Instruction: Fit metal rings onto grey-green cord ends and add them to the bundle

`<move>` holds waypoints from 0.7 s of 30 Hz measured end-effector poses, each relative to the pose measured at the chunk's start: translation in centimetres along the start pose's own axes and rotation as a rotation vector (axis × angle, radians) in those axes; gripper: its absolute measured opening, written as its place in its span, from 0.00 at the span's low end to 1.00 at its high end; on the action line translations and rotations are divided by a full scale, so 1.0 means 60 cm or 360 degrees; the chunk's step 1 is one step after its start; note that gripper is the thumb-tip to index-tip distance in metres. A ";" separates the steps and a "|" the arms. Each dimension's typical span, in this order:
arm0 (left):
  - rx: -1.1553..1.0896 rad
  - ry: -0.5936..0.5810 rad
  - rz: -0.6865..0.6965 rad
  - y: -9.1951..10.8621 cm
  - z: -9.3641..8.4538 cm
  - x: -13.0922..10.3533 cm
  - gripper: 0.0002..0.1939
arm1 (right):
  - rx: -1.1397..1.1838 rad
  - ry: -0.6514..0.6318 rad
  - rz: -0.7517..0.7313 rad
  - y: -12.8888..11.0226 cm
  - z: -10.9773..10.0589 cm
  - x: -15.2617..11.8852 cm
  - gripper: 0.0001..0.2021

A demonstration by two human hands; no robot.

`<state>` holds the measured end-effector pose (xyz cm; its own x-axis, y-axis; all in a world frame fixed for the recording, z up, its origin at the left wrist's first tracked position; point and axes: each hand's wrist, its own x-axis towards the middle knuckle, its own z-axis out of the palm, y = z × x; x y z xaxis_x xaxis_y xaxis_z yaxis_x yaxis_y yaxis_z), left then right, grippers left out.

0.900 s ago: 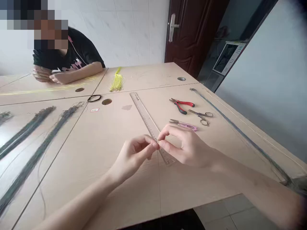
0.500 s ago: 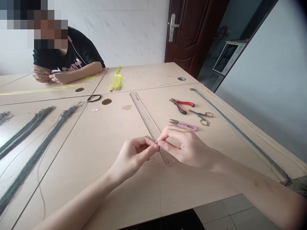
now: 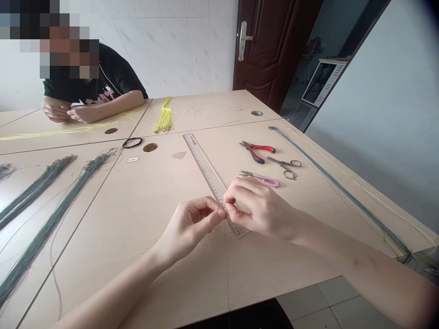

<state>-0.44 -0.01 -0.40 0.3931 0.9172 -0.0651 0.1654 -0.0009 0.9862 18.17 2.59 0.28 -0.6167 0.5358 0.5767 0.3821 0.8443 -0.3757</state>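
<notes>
My left hand (image 3: 195, 224) is closed in a pinch on a thin dark cord (image 3: 227, 260), which hangs down past the table's front edge. A small loop of the cord stands up at the fingertips. Just to the right, my right hand (image 3: 257, 203) has its thumb and forefinger pressed together; what they hold, if anything, is too small to make out. Beneath both hands lies a clear ruler (image 3: 202, 171), its near end partly covered by them. Pink thread snips (image 3: 265, 181) rest just beyond my right hand.
Red-handled pliers (image 3: 259, 150) and small scissors (image 3: 286, 165) lie on the right. Grey-green cord bundles (image 3: 65, 201) stretch along the left, another cord bundle (image 3: 336, 185) along the right. A yellow cord bundle (image 3: 164, 119) and a black band (image 3: 132, 142) lie farther back. Someone sits across the table.
My right fingertips have drawn slightly apart from the left ones, and their pinch has curled tighter. My left hand keeps its hold on the cord. The whole view has shifted a little.
</notes>
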 end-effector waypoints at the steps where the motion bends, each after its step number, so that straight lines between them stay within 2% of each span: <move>1: 0.0002 0.0003 -0.0008 -0.001 0.000 -0.001 0.13 | 0.0001 0.0023 0.0024 0.001 -0.001 0.000 0.07; 5: 0.0003 0.0011 -0.0045 -0.005 0.000 -0.002 0.14 | 0.0064 0.0084 0.0114 0.005 -0.007 0.000 0.05; 8: -0.0007 0.0016 -0.0057 -0.004 0.001 -0.001 0.14 | 0.0130 0.0036 0.0143 0.004 -0.009 -0.002 0.03; 13: -0.0021 0.0012 -0.0066 0.002 0.002 0.000 0.14 | 0.0181 -0.0070 0.0102 0.004 -0.005 -0.006 0.03; 21: 0.0000 -0.0034 -0.0073 0.000 0.004 -0.001 0.15 | 0.0016 -0.0086 0.0007 0.001 -0.002 -0.002 0.06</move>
<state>-0.22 -0.15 -0.43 0.4042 0.9076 -0.1133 0.1835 0.0409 0.9822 18.36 2.55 0.29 -0.6517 0.5377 0.5349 0.3782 0.8417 -0.3854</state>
